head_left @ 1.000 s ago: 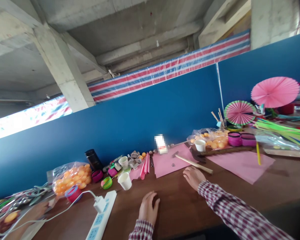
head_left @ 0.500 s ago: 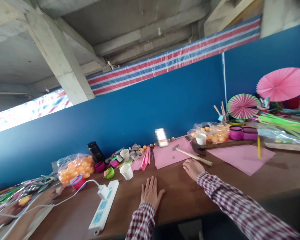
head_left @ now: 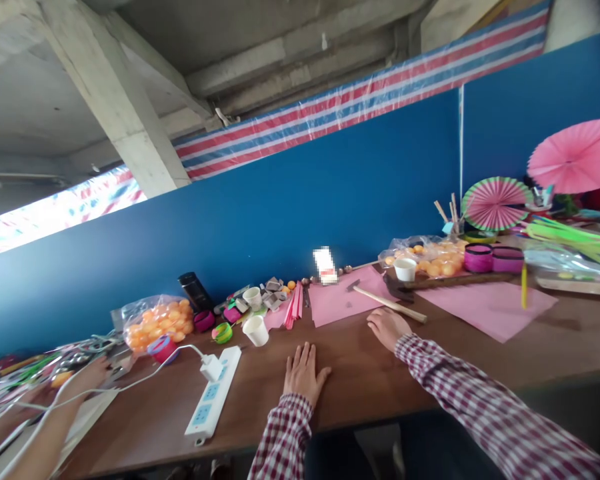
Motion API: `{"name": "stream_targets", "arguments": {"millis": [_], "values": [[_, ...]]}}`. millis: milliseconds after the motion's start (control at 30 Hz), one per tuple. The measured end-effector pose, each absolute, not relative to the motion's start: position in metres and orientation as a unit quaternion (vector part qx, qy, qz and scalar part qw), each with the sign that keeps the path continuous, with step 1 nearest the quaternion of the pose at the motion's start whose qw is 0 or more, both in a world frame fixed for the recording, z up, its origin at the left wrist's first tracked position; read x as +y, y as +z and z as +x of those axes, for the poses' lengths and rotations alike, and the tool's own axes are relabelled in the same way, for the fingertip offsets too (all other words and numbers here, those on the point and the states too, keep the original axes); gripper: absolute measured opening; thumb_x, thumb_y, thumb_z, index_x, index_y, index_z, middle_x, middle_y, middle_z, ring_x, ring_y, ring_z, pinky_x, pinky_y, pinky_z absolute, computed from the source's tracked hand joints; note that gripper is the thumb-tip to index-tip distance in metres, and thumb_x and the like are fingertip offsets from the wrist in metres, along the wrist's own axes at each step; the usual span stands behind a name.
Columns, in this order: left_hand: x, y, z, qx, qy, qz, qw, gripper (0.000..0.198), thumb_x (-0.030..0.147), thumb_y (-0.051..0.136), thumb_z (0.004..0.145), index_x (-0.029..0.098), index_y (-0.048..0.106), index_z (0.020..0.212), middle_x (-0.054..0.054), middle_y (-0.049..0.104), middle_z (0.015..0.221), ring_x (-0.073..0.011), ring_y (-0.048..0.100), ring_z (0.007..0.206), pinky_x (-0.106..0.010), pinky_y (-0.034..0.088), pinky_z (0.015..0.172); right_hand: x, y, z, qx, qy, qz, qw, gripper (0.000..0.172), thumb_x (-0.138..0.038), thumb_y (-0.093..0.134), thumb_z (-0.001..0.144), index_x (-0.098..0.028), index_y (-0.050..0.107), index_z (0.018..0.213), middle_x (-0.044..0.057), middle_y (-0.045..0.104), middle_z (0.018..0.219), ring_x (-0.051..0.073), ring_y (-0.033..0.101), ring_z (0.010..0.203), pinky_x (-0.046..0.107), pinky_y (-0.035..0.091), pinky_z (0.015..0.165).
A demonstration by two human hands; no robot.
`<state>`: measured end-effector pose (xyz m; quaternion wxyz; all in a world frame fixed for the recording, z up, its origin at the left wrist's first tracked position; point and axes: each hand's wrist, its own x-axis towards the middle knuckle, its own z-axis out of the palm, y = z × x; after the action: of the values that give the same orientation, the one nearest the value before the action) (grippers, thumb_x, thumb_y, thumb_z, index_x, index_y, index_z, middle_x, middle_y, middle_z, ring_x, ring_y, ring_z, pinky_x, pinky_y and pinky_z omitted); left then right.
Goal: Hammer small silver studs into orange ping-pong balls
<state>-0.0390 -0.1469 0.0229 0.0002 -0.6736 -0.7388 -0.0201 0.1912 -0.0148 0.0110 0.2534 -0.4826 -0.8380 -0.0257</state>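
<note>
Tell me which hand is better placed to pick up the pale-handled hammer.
Right, I judge: the right hand lies close beside the hammer, though whether they touch is unclear. The left hand rests palm-down on the table with fingers spread, farther from it.

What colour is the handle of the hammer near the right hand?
The hammer's handle is pale tan; it shows best in the head view.
</note>
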Motion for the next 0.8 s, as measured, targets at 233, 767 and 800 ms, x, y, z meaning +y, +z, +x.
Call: {"name": "stream_targets", "arguments": {"millis": [233,767,800], "values": [[-0.192,0.031,0.007,-0.614,-0.199,-0.751,-0.138,0.054,0.048,0.030,0.080,0.017,0.042,0.123,-0.010,0.039,0.130,-0.0232,0.030,0.122,-0.043,0.018,0.102,-0.012,0.010,0.191,-0.845,-0.020,-0.475,0.246,0.025,-0.025,0.038,0.081,-0.020,0.062,0.082,0.004,0.059,0.087,0.015,0.048,0.082,0.026,0.033,0.076],[-0.138,0.044,0.061,-0.472,-0.411,-0.749,-0.218,0.029,0.030,0.044,0.079,0.018,0.058,0.101,-0.007,0.060,0.102,-0.0151,0.057,0.089,-0.029,0.048,0.079,-0.014,0.012,0.193,-0.856,-0.035,-0.464,0.224,0.027,-0.027,0.036,0.082,-0.018,0.061,0.087,0.005,0.059,0.090,0.016,0.048,0.081,0.026,0.033,0.075],[-0.130,0.042,0.059,-0.474,-0.414,-0.749,-0.209,0.028,0.030,0.045,0.079,0.018,0.058,0.100,-0.007,0.060,0.102,-0.0147,0.057,0.089,-0.028,0.048,0.078,-0.013,0.012,0.193,-0.859,-0.035,-0.460,0.220,0.028,-0.027,0.035,0.082,-0.018,0.061,0.088,0.006,0.058,0.091,0.016,0.048,0.081,0.026,0.033,0.074]]}}
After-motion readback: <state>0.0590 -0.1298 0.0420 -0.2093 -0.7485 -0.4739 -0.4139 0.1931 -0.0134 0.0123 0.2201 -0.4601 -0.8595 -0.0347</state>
